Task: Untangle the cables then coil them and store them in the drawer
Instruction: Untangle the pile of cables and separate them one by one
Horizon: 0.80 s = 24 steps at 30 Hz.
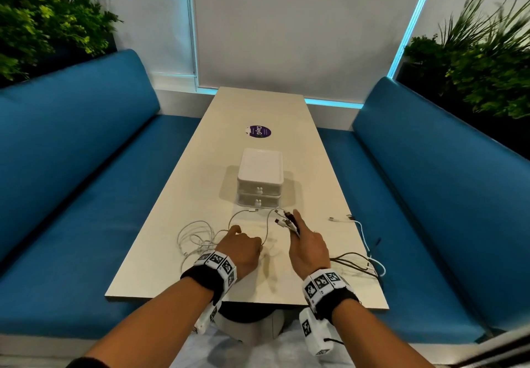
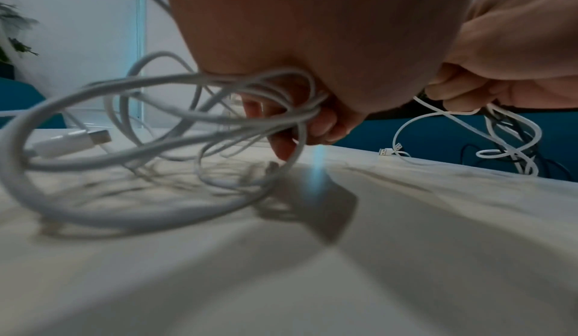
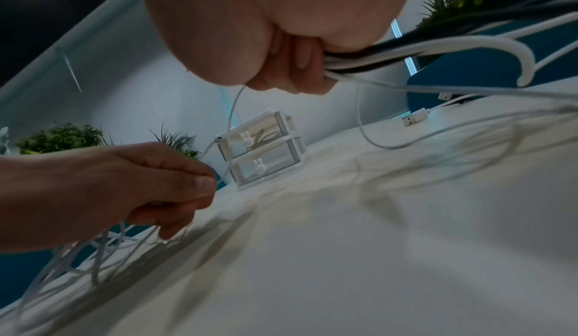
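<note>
A loose tangle of white cables (image 1: 195,237) lies on the table's near left. My left hand (image 1: 243,245) grips several strands of it (image 2: 291,109), fingers curled round them. My right hand (image 1: 308,241) holds a bundle of black and white cables (image 3: 359,63), their plug ends (image 1: 284,220) fanning out just in front of the drawer unit. One thin white cable (image 1: 265,230) runs between both hands. The white two-drawer unit (image 1: 259,179) with rabbit-shaped knobs (image 3: 259,167) stands mid-table, both drawers closed.
More black and white cable (image 1: 364,261) trails off the table's right edge, with loose plugs (image 1: 339,218) lying there. A purple round sticker (image 1: 259,131) sits farther back. Blue benches (image 1: 86,195) flank the table; plants (image 1: 473,60) stand behind them.
</note>
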Tool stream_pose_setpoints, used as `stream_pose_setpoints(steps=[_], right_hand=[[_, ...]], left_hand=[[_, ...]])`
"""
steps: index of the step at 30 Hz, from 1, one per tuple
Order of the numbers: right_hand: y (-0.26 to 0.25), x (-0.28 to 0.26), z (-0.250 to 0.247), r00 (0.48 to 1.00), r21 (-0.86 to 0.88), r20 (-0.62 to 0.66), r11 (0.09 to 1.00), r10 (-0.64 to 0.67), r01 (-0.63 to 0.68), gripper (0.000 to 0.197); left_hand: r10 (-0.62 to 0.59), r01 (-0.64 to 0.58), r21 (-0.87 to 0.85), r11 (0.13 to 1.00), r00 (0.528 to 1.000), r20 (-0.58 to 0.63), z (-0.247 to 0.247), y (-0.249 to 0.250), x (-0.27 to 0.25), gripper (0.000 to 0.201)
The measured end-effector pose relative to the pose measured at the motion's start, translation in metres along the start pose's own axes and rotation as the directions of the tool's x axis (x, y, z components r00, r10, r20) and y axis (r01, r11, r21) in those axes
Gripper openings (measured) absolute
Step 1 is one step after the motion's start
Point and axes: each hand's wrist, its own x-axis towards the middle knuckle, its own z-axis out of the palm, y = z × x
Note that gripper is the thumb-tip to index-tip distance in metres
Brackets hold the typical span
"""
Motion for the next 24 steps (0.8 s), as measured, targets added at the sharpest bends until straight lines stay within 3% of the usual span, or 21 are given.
stream_pose_setpoints(steps=[5, 11, 18, 24], right_hand=[[0.004, 0.002, 0.001, 0.999, 0.108, -0.024, 0.994, -0.024, 0.027, 0.046], [0.012, 0.001, 0.019, 0.953, 0.041, 0.253, 0.986, -0.169, 0.164, 0.03], [0.016, 0.003, 0.022, 0.95, 0.103, 0.203, 0.97, -0.238, 0.221, 0.042], [0.026, 0.014, 0.018, 0.94, -0.152, 0.288, 0.96, -0.185, 0.236, 0.021]], left_hand=[[0.04, -0.037, -0.087, 0.995, 0.999, 0.032, -0.006, 0.003, -0.004, 0.023], [0.052, -0.041, -0.219, 0.975, 0.998, 0.045, -0.007, 0.009, 0.001, 0.034], [0.037, -0.022, -0.339, 0.941, 0.999, 0.038, -0.005, 0.005, 0.004, 0.032], [0.07, -0.07, -0.237, 0.969, 0.998, -0.006, -0.004, 0.006, 0.003, 0.033]])
